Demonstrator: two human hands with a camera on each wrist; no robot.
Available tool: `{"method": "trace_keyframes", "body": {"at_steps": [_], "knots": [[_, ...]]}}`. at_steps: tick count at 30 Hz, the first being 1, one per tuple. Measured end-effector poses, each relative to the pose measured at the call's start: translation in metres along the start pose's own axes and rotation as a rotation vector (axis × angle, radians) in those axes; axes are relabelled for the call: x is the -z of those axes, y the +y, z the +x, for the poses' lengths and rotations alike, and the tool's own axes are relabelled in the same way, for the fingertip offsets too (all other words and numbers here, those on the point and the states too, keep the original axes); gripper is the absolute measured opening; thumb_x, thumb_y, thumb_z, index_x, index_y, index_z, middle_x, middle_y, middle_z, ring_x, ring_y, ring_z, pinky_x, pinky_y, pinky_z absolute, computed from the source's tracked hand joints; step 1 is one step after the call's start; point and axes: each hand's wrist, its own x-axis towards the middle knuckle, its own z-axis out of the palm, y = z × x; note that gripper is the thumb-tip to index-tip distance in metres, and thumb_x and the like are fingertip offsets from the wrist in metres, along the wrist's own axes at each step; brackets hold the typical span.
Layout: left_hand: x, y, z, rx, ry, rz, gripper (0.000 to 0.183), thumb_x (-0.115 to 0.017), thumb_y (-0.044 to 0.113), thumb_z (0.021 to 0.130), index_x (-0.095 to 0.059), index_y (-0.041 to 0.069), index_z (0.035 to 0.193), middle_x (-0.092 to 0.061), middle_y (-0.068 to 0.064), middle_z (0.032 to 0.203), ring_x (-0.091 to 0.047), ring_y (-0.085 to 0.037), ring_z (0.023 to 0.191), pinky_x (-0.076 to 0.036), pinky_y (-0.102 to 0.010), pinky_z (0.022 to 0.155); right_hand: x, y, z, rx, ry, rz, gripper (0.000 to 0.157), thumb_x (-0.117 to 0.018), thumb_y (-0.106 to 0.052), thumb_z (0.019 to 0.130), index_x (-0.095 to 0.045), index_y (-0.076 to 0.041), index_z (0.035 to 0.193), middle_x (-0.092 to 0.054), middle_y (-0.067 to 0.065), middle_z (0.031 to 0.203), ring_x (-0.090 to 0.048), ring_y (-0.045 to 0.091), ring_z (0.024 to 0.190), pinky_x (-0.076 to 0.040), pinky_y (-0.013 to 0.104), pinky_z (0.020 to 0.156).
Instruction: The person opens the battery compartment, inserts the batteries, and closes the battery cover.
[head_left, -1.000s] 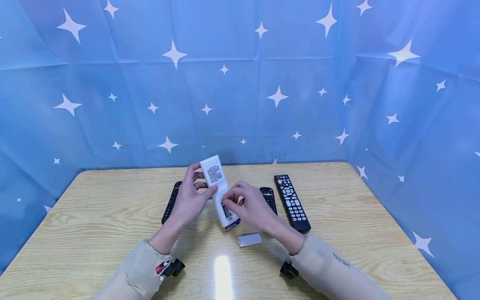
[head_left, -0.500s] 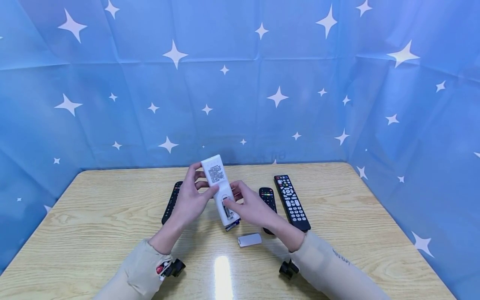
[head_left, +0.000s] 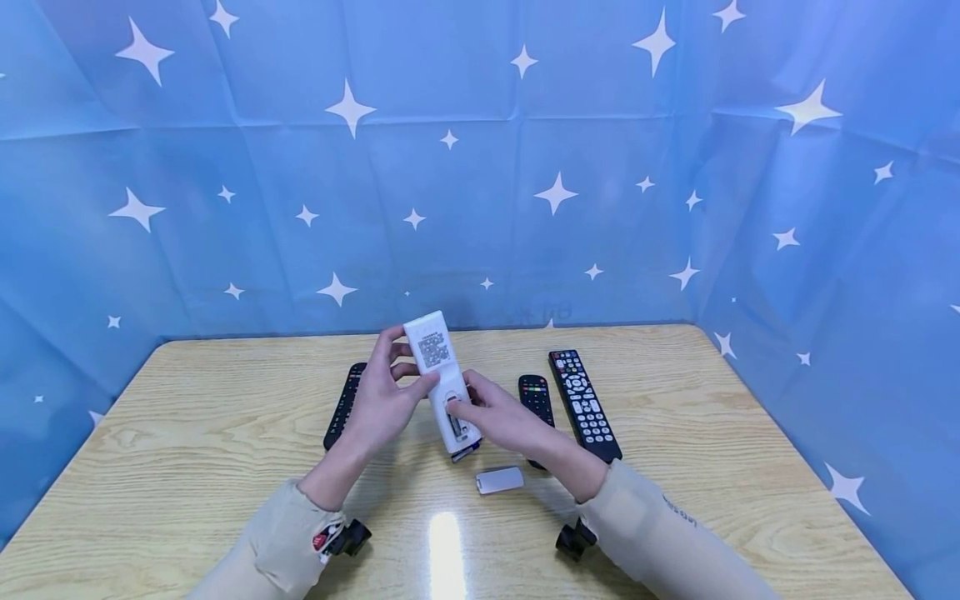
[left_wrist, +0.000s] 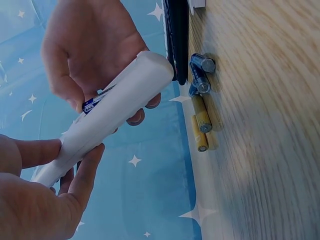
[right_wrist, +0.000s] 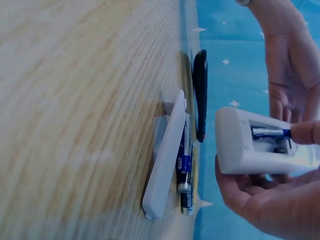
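Observation:
A white remote control [head_left: 442, 379] is held above the table with its back and open battery compartment turned up. My left hand [head_left: 378, 400] grips its far end, thumb on the back. My right hand [head_left: 506, 417] holds the lower part from the side, fingers curled beneath. Its thumb presses the end of a blue battery [right_wrist: 270, 133] lying in the compartment, as seen in the right wrist view. A white battery cover [head_left: 499, 480] lies on the table below the right hand.
Black remotes lie on the wooden table: one left remote [head_left: 343, 408], a smaller right remote [head_left: 536, 404] and a longer remote [head_left: 585, 407]. Loose blue batteries [left_wrist: 200, 75] and yellow batteries [left_wrist: 201, 117] lie beneath the held remote. A starry blue cloth [head_left: 480, 167] hangs behind.
My right hand's fingers have gone from bunched above the compartment to wrapped round the remote's side, with the thumb on the battery. The left hand has barely moved.

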Motion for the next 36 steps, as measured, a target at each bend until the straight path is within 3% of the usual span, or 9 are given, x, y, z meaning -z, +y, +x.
{"method": "trace_keyframes", "body": {"at_steps": [8, 19, 36], "knots": [[-0.0021, 0.0002, 0.0000, -0.001, -0.009, -0.003, 0.068, -0.071, -0.007, 0.093, -0.036, 0.008, 0.150, -0.058, -0.019, 0.123, -0.067, -0.029, 0.104, -0.058, -0.029, 0.075, 0.0000, -0.0001, -0.0019, 0.001, 0.004, 0.011, 0.037, -0.050, -0.023, 0.110, -0.047, -0.009, 0.144, -0.063, 0.011, 0.124, -0.063, 0.025, 0.112, -0.054, 0.044, 0.093], [-0.0008, -0.0012, 0.0006, 0.018, -0.002, 0.005, 0.069, -0.070, -0.007, 0.093, -0.036, 0.008, 0.150, -0.058, -0.015, 0.123, -0.067, -0.028, 0.104, -0.059, -0.029, 0.077, -0.0028, 0.0041, -0.0014, 0.060, 0.004, -0.064, 0.036, -0.055, -0.019, 0.108, -0.048, -0.009, 0.142, -0.062, 0.010, 0.118, -0.062, 0.022, 0.106, -0.054, 0.043, 0.089], [0.0002, -0.0025, 0.0006, 0.039, -0.013, 0.002, 0.070, -0.069, -0.007, 0.094, -0.034, 0.009, 0.152, -0.058, -0.016, 0.123, -0.066, -0.028, 0.104, -0.059, -0.047, 0.084, -0.0035, 0.0029, -0.0010, 0.036, 0.027, -0.076, 0.037, -0.060, -0.020, 0.106, -0.053, -0.011, 0.141, -0.063, 0.008, 0.116, -0.062, 0.021, 0.104, -0.054, 0.041, 0.088]]}}
